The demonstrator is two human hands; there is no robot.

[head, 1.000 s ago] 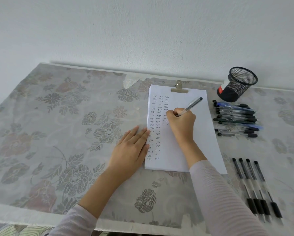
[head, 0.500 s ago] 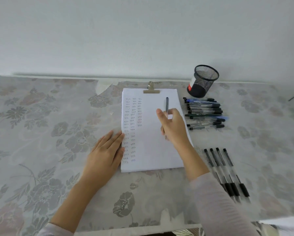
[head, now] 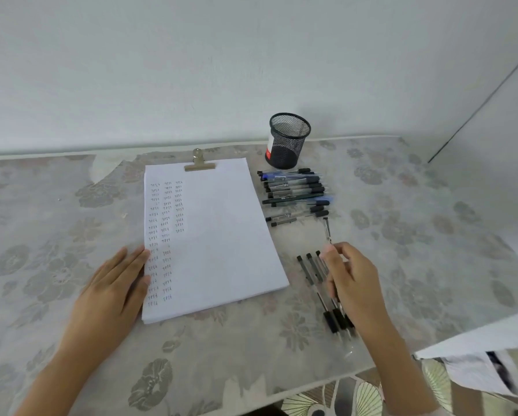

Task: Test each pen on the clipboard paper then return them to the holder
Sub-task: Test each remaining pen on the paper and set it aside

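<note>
The clipboard paper (head: 221, 235) lies in the middle of the table, with columns of small pen marks down its left side and a brass clip (head: 199, 165) at the top. My left hand (head: 113, 289) rests flat on the paper's left edge. My right hand (head: 352, 283) holds a thin pen (head: 327, 231) whose end points away from me. That hand is over a row of black-capped pens (head: 314, 274) to the right of the paper. A pile of several pens (head: 293, 190) lies beside the black mesh holder (head: 287, 142), which stands upright at the back.
The table has a floral cloth (head: 71, 205) and stands against a white wall (head: 191, 70). Its near edge runs along the bottom, with a patterned fabric (head: 356, 397) below. A white sheet (head: 476, 334) juts in at the lower right.
My right hand has left the paper and carried the pen to the right, over the row of black-capped pens. My view has swung to the right. The left hand stays on the paper's edge.
</note>
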